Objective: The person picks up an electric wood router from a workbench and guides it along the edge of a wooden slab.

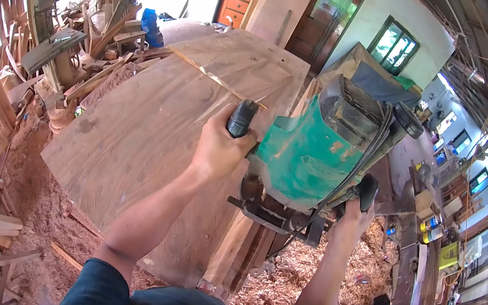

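A large power tool with a green body and a dark motor top is held by two black handles. My left hand wraps round the left handle, whose end sticks up above the fist. My right hand grips the right handle, close to the hanging black cable. The tool's dark metal base is over the right edge of a broad wooden board. Whether the base touches the wood cannot be made out. A thin wooden strip lies across the board.
Scrap wood and a blue bag stand at the back left. Wood shavings cover the floor below the tool. On the right runs a bench with cans. A brown door is at the back.
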{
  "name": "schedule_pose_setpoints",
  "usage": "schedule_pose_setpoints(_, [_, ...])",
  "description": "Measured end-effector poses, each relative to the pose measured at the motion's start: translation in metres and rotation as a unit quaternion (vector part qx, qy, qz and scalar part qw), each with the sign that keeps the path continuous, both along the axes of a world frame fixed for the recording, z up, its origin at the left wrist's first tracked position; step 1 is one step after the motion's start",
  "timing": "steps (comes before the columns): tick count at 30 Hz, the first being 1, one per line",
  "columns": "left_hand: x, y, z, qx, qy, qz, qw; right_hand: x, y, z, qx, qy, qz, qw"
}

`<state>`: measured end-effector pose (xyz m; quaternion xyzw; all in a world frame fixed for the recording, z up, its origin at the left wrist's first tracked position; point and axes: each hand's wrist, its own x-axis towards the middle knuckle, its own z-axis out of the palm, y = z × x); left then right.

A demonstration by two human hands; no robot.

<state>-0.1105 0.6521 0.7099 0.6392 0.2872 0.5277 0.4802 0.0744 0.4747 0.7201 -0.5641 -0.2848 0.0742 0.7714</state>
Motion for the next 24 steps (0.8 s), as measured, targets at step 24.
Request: schedule_pose_setpoints(24, [0.004,0.006,-0.004,0.005,0.0,-0.018,1.0,0.011,-0.001,-0.005,0.004,0.014,0.029,0.999])
